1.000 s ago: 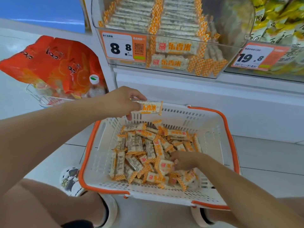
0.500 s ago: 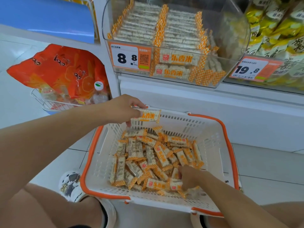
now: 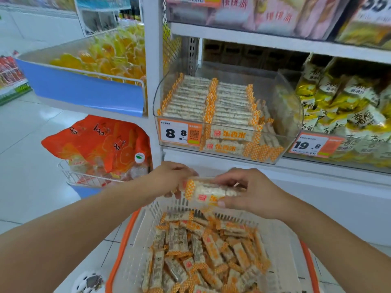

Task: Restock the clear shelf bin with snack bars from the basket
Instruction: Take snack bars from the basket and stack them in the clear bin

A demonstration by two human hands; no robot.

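Both hands meet at the centre of the frame, above the far rim of the white basket (image 3: 135, 235) with its orange edge. The left hand (image 3: 169, 180) and the right hand (image 3: 251, 193) hold a small bundle of snack bars (image 3: 208, 191) between them. The right hand's grip is closed round the bundle's right end, fingers curled over the top and thumb beneath. The left hand's fingers curl at the bundle's left, orange-checked end, but blur hides how firmly that grip holds. The bundle lies roughly level, clear of the basket and below the shelf.

In the lower centre of the frame, the basket holds a loose heap of the same bars (image 3: 203, 252), lying at all angles across its floor.

The clear shelf bin (image 3: 289, 115) sits right of centre, in the upper half of the frame, on a white shelf. Neat rows of bars (image 3: 211, 104) fill its left and middle part; toward its right wall a few bars stand tilted. An orange price tag reading 8.8 (image 3: 179, 133) is fixed to its front at the left.

To the right of the bin are yellow snack packs (image 3: 342, 106) over a 19.8 tag (image 3: 311, 144). At the left of the frame, orange bags (image 3: 95, 142) rest in a wire rack (image 3: 84, 178), and above them a blue-fronted tray (image 3: 84, 89) carries yellow sweets.
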